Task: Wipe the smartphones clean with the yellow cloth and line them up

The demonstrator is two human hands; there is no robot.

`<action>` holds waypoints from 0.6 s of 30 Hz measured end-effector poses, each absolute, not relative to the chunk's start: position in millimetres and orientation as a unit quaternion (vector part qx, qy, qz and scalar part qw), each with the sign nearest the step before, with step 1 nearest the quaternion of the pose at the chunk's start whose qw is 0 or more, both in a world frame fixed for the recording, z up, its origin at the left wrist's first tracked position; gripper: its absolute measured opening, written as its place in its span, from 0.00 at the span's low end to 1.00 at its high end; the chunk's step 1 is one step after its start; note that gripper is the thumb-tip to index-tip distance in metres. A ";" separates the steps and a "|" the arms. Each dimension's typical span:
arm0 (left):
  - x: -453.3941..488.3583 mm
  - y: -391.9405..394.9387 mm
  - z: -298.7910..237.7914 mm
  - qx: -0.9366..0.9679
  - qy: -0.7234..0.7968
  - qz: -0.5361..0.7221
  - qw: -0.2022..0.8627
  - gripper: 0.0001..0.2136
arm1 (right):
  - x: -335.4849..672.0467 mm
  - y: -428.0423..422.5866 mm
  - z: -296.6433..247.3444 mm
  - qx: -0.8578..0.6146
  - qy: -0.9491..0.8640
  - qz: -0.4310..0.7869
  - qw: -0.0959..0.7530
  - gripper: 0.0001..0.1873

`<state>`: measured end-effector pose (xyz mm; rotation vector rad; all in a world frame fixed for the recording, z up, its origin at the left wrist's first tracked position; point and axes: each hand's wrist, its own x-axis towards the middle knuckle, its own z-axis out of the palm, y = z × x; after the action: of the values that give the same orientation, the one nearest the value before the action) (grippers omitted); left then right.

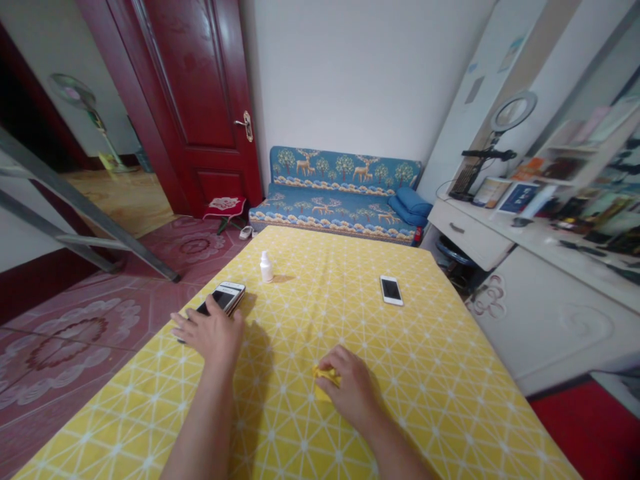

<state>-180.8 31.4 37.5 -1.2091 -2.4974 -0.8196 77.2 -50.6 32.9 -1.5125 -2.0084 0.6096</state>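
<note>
Apparently to keep the stacked phones (pixel 227 295) steady, the left hand (pixel 214 328) lies splayed over them at the table's (pixel 440 360) left edge — the right hand (pixel 351 385) pinches a yellow cloth (pixel 323 393) mid-table.

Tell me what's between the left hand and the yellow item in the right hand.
Only patterned tablecloth, partly shaded, lies between left hand and yellow item, per the head view.

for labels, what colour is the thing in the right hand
The thing is yellow, seen in head view.

blue sofa (pixel 325 200), white wall (pixel 345 73) — red door (pixel 200 80) alongside
</note>
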 end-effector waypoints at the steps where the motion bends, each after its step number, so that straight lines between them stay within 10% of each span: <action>1: -182.8 31.5 36.5 -0.415 -0.858 -0.274 0.126 0.27 | 77.3 -50.5 32.6 -0.562 -0.747 0.227 0.274 0.05; 18: -146.2 26.7 50.4 -0.575 -0.774 -0.262 0.025 0.30 | 74.4 -46.1 20.8 -0.562 -0.723 0.240 0.321 0.09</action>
<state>-146.2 26.7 50.4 -1.7781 -2.3946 -0.8113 74.4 -46.1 20.8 -1.4772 -1.9000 0.6310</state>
